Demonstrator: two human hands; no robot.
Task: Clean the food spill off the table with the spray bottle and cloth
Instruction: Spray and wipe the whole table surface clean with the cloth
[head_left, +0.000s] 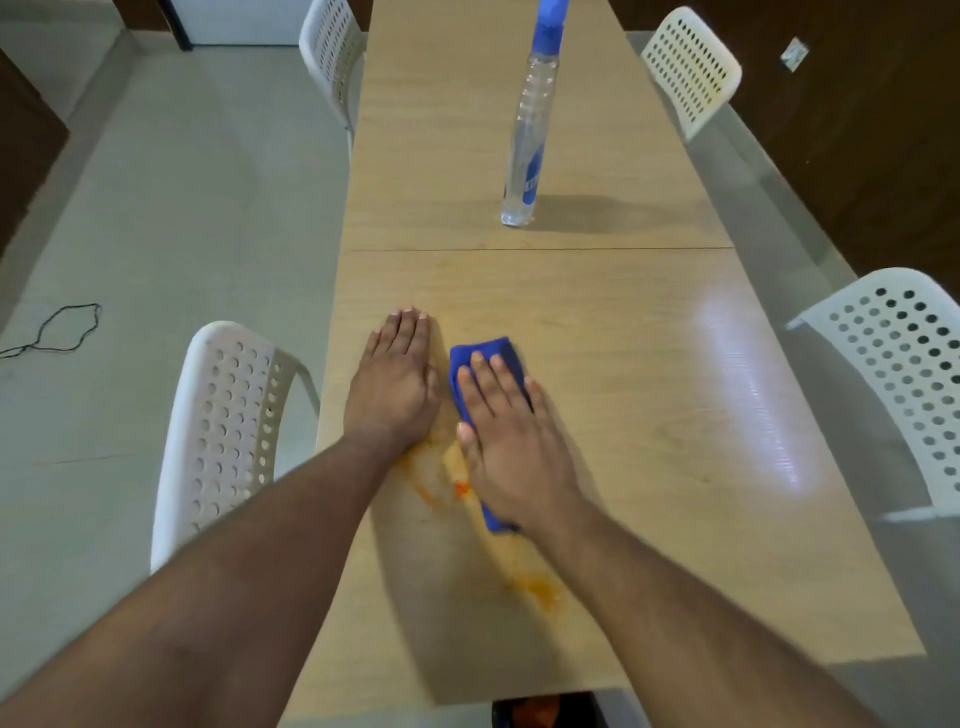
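Blue and soft, the folded cloth at frame centre lies limp under the flat, spread right hand beside the orange spill, probably sliding best under palm pressure, while the left hand rests flat on the table.

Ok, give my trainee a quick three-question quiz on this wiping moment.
1. True or false: the spray bottle stands upright beyond the table seam.
2. Which hand presses the blue cloth? A) left hand B) right hand
3. Fill in: the orange spill reaches toward the table's ____ edge.

Key: 1 true; 2 B; 3 near.
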